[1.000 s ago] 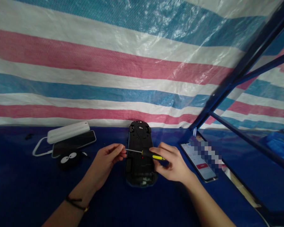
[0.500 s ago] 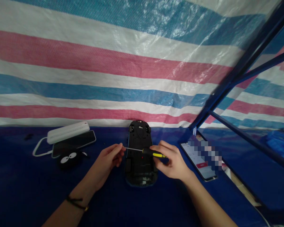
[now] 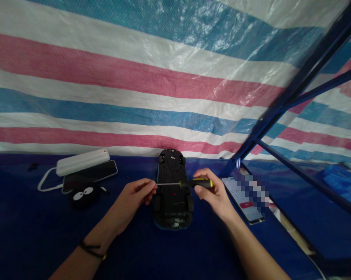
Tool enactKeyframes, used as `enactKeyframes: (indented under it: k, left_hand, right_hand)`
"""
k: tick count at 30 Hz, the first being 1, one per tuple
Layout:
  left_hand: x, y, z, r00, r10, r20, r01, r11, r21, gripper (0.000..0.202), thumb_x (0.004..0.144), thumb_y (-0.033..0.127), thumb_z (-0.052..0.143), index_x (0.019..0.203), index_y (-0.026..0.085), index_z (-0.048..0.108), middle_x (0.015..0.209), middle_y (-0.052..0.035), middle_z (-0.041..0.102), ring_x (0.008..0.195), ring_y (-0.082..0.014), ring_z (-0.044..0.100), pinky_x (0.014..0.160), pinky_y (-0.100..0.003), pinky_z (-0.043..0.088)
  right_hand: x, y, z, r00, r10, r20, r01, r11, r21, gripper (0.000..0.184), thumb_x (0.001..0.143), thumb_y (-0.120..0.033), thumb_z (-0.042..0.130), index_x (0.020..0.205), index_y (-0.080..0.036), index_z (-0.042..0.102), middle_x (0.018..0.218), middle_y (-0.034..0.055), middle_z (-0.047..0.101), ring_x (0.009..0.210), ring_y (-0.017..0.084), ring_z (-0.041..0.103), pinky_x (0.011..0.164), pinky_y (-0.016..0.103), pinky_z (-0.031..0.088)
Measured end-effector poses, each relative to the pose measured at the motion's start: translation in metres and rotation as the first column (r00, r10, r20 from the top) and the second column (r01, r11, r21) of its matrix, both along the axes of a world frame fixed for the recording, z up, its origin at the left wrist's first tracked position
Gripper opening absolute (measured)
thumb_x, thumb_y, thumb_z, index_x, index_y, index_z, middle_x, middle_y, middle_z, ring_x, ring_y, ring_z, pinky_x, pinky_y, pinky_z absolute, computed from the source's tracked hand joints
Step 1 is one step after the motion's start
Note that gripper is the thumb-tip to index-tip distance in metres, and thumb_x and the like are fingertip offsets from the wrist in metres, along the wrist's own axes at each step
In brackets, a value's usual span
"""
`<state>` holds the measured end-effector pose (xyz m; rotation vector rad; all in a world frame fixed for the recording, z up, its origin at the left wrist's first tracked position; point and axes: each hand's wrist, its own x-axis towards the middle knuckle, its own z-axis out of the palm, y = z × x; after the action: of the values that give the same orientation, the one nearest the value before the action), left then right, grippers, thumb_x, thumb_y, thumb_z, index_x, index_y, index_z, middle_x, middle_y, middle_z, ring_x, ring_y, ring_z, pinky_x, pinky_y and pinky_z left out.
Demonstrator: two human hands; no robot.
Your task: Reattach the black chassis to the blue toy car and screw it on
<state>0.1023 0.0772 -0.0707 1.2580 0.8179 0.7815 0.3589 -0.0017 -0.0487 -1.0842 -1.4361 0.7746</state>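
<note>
A black toy car chassis [image 3: 172,175] lies upside down on the dark blue table, nose away from me. My right hand [image 3: 213,192] grips the black-and-yellow handle of a small screwdriver [image 3: 190,182], held level above the chassis with its shaft pointing left. My left hand [image 3: 137,194] is pinched closed at the tip of the screwdriver shaft, just left of the chassis. Whether a screw sits between those fingers is too small to tell.
A white power bank [image 3: 82,161] rests on a dark phone [image 3: 89,177] at the left, with a white cable and a small black pouch with eyes [image 3: 83,194]. A lit phone [image 3: 247,198] lies right of the chassis. A striped tarp and blue frame bars [image 3: 283,112] close the back and right.
My right hand has drawn slightly right and raised the screwdriver to level. The left hand's pinch stays at the shaft tip. The camera view has tilted a little.
</note>
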Motion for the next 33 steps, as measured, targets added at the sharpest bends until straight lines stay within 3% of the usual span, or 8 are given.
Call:
enactKeyframes:
  k: [3, 6, 11, 14, 18, 23, 28, 33]
  left_hand:
    - [0.0, -0.002, 0.002, 1.0, -0.019, -0.008, 0.02, 0.999, 0.037, 0.047, 0.087, 0.061, 0.074, 0.083, 0.014, 0.072, 0.076, -0.0007, 0.06, 0.069, -0.0139, 0.049, 0.063, -0.026, 0.037]
    - [0.001, -0.002, 0.001, 0.999, -0.033, 0.018, 0.033, 0.999, 0.03, 0.044, 0.087, 0.058, 0.076, 0.085, 0.014, 0.073, 0.074, -0.0002, 0.058, 0.068, -0.0128, 0.047, 0.062, -0.025, 0.035]
    - [0.003, 0.006, -0.009, 0.997, 0.08, 0.0, -0.08, 0.994, 0.069, 0.056, 0.078, 0.052, 0.082, 0.122, 0.02, 0.07, 0.093, -0.0011, 0.063, 0.072, -0.0138, 0.054, 0.063, -0.026, 0.04]
    - [0.007, 0.008, -0.014, 0.978, 0.172, -0.114, -0.145, 0.967, 0.211, 0.061, 0.075, 0.056, 0.078, 0.123, 0.018, 0.068, 0.109, -0.0076, 0.065, 0.097, -0.0251, 0.065, 0.084, -0.036, 0.053]
    - [0.012, -0.001, -0.019, 0.981, 0.101, -0.168, -0.029, 0.922, 0.386, 0.069, 0.084, 0.056, 0.068, 0.142, 0.021, 0.056, 0.148, -0.0151, 0.054, 0.138, -0.0357, 0.053, 0.115, -0.052, 0.045]
    - [0.017, -0.012, -0.035, 0.967, 0.015, -0.256, 0.11, 0.878, 0.465, 0.079, 0.088, 0.05, 0.07, 0.157, 0.025, 0.041, 0.169, -0.0139, 0.032, 0.158, -0.0361, 0.029, 0.132, -0.059, 0.021]
    - [0.018, -0.016, -0.049, 0.968, 0.011, -0.25, 0.124, 0.847, 0.516, 0.072, 0.091, 0.042, 0.069, 0.157, 0.029, 0.042, 0.173, -0.0114, 0.022, 0.159, -0.0363, 0.028, 0.131, -0.06, 0.023]
    - [0.018, -0.016, -0.052, 0.972, 0.016, -0.235, 0.115, 0.839, 0.531, 0.073, 0.09, 0.04, 0.07, 0.157, 0.029, 0.042, 0.173, -0.0129, 0.023, 0.158, -0.0372, 0.029, 0.13, -0.061, 0.024]
  right_hand:
    - [-0.001, 0.003, -0.004, 0.974, 0.07, -0.213, -0.085, 0.995, -0.058, 0.032, 0.09, -0.046, 0.078, 0.109, -0.023, 0.067, 0.066, -0.0062, 0.053, 0.049, 0.007, 0.041, 0.045, 0.02, 0.03]
    - [-0.006, 0.005, -0.006, 0.948, 0.097, -0.305, -0.132, 0.987, -0.096, 0.037, 0.085, -0.044, 0.084, 0.109, -0.02, 0.069, 0.061, -0.0069, 0.052, 0.046, 0.006, 0.04, 0.045, 0.019, 0.029]
    - [-0.01, 0.02, 0.006, 0.896, 0.038, -0.442, -0.058, 0.998, -0.032, 0.031, 0.083, -0.044, 0.086, 0.097, -0.02, 0.073, 0.061, -0.0045, 0.056, 0.048, 0.008, 0.045, 0.045, 0.019, 0.034]
    - [-0.006, 0.038, 0.031, 0.865, -0.05, -0.499, 0.098, 0.993, 0.07, 0.028, 0.077, -0.041, 0.089, 0.084, -0.017, 0.075, 0.081, 0.0021, 0.067, 0.067, 0.011, 0.06, 0.061, 0.022, 0.05]
    - [-0.006, 0.057, 0.066, 0.828, -0.01, -0.561, 0.107, 0.984, 0.14, 0.02, 0.071, -0.027, 0.087, 0.08, -0.018, 0.073, 0.084, 0.0034, 0.069, 0.082, 0.015, 0.066, 0.079, 0.027, 0.053]
    - [-0.018, 0.061, 0.068, 0.809, -0.015, -0.587, 0.165, 0.965, 0.203, 0.029, 0.073, -0.03, 0.09, 0.083, -0.021, 0.064, 0.065, -0.0054, 0.052, 0.056, 0.008, 0.045, 0.06, 0.023, 0.044]
    - [-0.029, 0.053, 0.052, 0.845, -0.043, -0.533, 0.214, 0.941, 0.264, 0.057, 0.081, -0.044, 0.088, 0.063, -0.021, 0.039, 0.049, -0.0116, 0.025, 0.043, 0.005, 0.019, 0.044, 0.02, 0.026]
    - [-0.035, 0.049, 0.049, 0.849, -0.043, -0.527, 0.185, 0.958, 0.22, 0.063, 0.082, -0.044, 0.086, 0.059, -0.02, 0.032, 0.048, -0.0117, 0.022, 0.041, 0.003, 0.015, 0.041, 0.02, 0.022]
